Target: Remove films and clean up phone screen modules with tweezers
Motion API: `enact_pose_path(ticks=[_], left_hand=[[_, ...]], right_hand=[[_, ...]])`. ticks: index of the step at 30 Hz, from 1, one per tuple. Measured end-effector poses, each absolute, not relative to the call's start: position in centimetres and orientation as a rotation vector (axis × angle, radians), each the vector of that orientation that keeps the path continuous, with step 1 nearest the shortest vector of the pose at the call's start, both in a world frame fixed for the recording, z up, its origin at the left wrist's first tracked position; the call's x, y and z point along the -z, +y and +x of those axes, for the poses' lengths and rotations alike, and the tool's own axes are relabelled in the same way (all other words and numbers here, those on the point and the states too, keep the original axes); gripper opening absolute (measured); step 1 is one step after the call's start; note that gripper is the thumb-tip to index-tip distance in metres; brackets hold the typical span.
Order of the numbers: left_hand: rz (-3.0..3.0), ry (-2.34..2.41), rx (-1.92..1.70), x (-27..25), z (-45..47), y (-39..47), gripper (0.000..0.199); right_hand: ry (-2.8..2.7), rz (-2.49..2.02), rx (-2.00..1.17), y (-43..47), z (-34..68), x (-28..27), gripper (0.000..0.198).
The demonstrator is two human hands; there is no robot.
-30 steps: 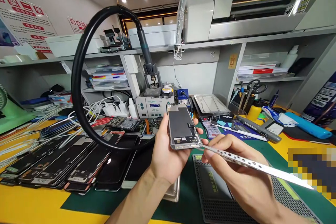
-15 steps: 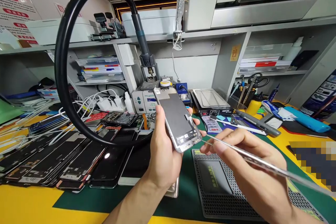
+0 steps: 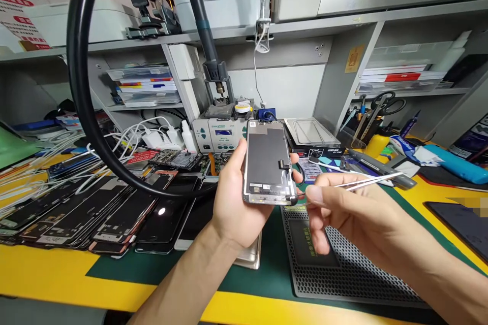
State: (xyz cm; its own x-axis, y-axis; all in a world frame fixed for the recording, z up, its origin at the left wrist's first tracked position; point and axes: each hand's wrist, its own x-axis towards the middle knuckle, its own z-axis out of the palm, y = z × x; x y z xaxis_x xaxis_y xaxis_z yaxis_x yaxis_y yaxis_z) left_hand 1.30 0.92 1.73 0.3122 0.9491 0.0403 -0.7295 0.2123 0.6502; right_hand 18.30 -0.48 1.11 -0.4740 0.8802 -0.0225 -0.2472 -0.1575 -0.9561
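Note:
My left hand [image 3: 233, 202] grips a phone screen assembly [image 3: 267, 161] by its edges, back side up, above the green mat. The assembly shows a dark shield and a bare metal strip along its near end. My right hand [image 3: 345, 210] pinches metal tweezers [image 3: 368, 182] between thumb and fingers. The tips of the tweezers sit at the assembly's near right corner, and their tail points away to the right.
A black perforated work pad [image 3: 343, 269] lies under my right hand. Rows of dark phone screens [image 3: 95, 218] cover the left of the bench. Behind stand a hot-air station [image 3: 217, 134] with a looping black hose [image 3: 82, 91], a heating plate [image 3: 310, 134], and tools at the right [image 3: 381, 167].
The view dropped lower. My left hand turned the screen assembly upright from a tilt. My right hand swung the tweezers' tail up and away, keeping the tips at the near right corner.

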Motion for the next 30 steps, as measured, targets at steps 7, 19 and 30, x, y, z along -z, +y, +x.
enact_pose_path(ticks=[7, 19, 30], left_hand=[[0.803, 0.454, -1.226, -1.6, 1.7, 0.4, 0.048], [1.138, 0.535, -1.286, -0.1, 1.9, 0.2, 0.035], [1.130, 0.574, -1.317, -0.6, 2.4, -0.1, 0.028]], right_hand=[[-1.282, -0.837, -1.755, 0.3, 18.7, -0.3, 0.023], [-1.653, -1.014, -1.458, 0.2, 18.0, -1.1, 0.028], [-1.750, -1.074, -1.428, 0.1, 18.2, -1.5, 0.030]])
